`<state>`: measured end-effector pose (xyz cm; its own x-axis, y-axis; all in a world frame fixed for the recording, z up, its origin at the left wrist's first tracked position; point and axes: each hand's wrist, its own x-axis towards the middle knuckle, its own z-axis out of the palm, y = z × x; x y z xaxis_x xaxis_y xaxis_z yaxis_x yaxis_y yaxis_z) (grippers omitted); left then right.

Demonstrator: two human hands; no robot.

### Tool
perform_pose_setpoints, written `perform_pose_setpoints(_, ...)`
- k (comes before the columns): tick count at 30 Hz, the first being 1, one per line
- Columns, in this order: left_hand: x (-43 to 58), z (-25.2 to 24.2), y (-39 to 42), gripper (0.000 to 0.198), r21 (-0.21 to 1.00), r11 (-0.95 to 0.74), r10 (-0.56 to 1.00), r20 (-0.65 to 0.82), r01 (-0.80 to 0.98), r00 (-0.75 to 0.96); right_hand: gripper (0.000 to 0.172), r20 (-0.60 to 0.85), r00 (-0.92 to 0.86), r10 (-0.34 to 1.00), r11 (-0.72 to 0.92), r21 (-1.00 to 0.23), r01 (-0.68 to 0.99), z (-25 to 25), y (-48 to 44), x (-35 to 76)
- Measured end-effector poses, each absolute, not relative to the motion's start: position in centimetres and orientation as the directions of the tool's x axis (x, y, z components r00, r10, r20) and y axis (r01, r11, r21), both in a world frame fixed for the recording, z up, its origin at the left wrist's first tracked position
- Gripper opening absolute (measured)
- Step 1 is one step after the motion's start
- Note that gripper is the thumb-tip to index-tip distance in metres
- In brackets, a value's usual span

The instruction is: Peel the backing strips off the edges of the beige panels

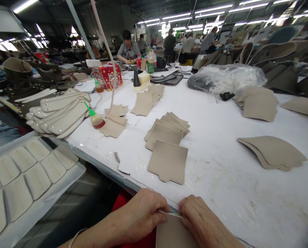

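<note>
At the table's near edge, my left hand (143, 213) and my right hand (202, 220) pinch the top edge of a taupe leather piece (173, 232). A thin pale line shows along that edge between my fingers. The lower part of the piece runs out of the picture. Just beyond my hands lies a single taupe panel (168, 162) with a small tab on its near side. Behind it, several similar panels (166, 132) are fanned out, partly overlapping. A narrow leather scrap (121, 163) rests to the left of them.
A green-tipped glue bottle (95, 119) leans by stacked pale straps (66, 113). More taupe pieces (269, 150) lie to the right on the white table (213, 193). Farther back are a red box (108, 77) and a plastic bag (228, 77). A person (129, 48) sits across the table.
</note>
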<state>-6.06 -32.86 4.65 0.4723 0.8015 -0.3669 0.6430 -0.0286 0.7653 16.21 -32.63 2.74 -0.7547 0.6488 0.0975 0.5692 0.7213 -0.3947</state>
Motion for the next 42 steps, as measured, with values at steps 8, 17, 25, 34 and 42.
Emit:
perform_pose_setpoints(8, -5.9, 4.8, -32.9, 0.015, 0.769, -0.124, 0.792, -0.304, 0.627, 0.529, 0.028, 0.056, -0.768, 0.638, 0.712, -0.422, 0.561, 2.4, -32.6, 16.6)
perform_pose_setpoints(17, -4.6, 3.7, -33.3, 0.012, 0.812, -0.117, 0.822, -0.244, 0.572, 0.515, 0.022, 0.071, -0.721, 0.689, 0.615, -0.585, 0.529, -3.5, -32.8, 16.2)
perform_pose_setpoints(25, -3.5, 3.6, -33.5, 0.014, 0.775, -0.269, 0.786, -0.166, 0.571, 0.596, 0.020, -0.106, -0.672, 0.733, 0.481, -0.618, 0.622, 0.1, -32.5, 16.8)
perform_pose_setpoints(34, -3.5, 2.7, -33.7, 0.020, 0.776, -0.281, 0.800, -0.136, 0.565, 0.584, 0.011, -0.216, -0.732, 0.647, 0.437, -0.681, 0.587, 4.8, -31.9, 17.6)
perform_pose_setpoints(42, -4.5, 2.3, -34.2, 0.019, 0.787, -0.275, 0.812, -0.117, 0.552, 0.572, 0.013, -0.275, -0.646, 0.712, 0.270, -0.741, 0.614, 4.3, -32.0, 19.8)
